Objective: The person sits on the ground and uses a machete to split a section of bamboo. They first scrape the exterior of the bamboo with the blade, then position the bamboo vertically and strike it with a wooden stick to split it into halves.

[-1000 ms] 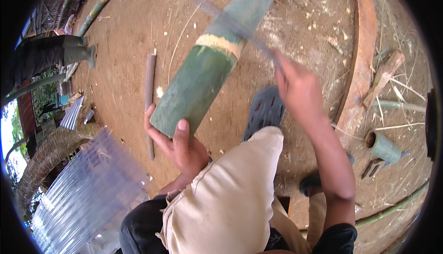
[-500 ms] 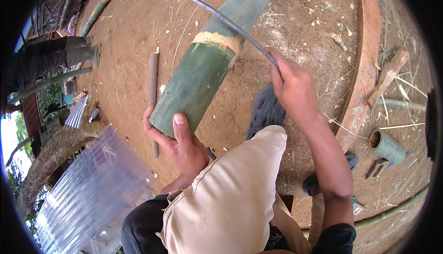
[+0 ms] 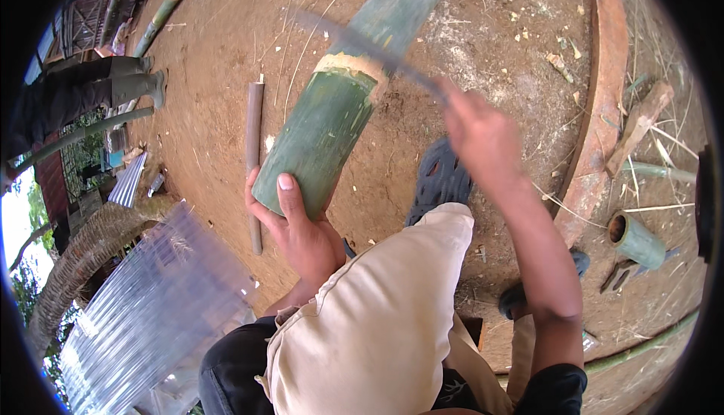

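Note:
A thick green bamboo stem (image 3: 320,132) slants from my left hand toward the top of the view. Around it runs a pale, chipped band (image 3: 348,64) where the green skin is cut away. My left hand (image 3: 298,222) grips the stem's near end, thumb on top and fingers wrapped round the underside. In my right hand (image 3: 483,136) is a machete (image 3: 362,47), its long dark blade smeared by motion and crossing over the stem at the pale band. My closed fingers hide its handle. Whether the blade touches the bamboo I cannot tell.
A brown stick (image 3: 255,166) lies left of the stem. To the right are a long reddish board (image 3: 599,106), a wood piece (image 3: 641,124) and a short bamboo tube (image 3: 637,240). A clear corrugated sheet (image 3: 158,302) lies lower left. Another person (image 3: 90,87) stands at left.
The machete's tip has come down closer to the pale band, and the blade is now blurred. My left hand and the stem's near end have shifted slightly right.

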The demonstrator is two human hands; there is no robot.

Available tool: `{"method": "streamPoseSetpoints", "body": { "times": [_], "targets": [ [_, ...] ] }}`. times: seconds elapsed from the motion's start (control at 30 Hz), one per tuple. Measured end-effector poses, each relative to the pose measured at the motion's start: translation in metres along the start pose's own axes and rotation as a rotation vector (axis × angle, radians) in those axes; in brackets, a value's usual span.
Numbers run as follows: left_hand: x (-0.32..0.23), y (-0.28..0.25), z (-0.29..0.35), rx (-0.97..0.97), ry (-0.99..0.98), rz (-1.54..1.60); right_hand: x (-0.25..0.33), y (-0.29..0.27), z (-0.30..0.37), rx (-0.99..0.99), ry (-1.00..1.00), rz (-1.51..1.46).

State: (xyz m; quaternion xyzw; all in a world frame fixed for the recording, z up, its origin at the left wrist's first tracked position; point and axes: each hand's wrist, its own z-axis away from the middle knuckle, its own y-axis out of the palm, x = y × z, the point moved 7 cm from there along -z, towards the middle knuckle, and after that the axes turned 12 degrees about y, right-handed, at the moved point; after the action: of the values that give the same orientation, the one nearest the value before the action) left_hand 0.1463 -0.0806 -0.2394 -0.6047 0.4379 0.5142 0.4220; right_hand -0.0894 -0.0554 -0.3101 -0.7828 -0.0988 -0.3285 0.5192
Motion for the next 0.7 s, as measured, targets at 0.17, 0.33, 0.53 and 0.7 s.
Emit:
{"method": "streamPoseSetpoints", "body": {
  "times": [0.17,0.33,0.53,0.7],
  "targets": [
    [-0.001,-0.006,0.002,-0.007,0.089,-0.070,0.055,-0.019,0.024,0.091,-0.256,-0.069],
    [-0.004,-0.004,0.001,0.119,0.247,-0.153,-0.032,-0.017,-0.017,-0.087,0.051,0.012],
    [-0.031,0.014,0.003,0.433,0.852,-0.321,0.029,-0.041,0.018,0.003,-0.106,0.005],
    [-0.043,0.023,0.010,0.536,0.974,-0.378,0.021,-0.056,0.028,0.005,0.006,-0.054]
  ]
}}
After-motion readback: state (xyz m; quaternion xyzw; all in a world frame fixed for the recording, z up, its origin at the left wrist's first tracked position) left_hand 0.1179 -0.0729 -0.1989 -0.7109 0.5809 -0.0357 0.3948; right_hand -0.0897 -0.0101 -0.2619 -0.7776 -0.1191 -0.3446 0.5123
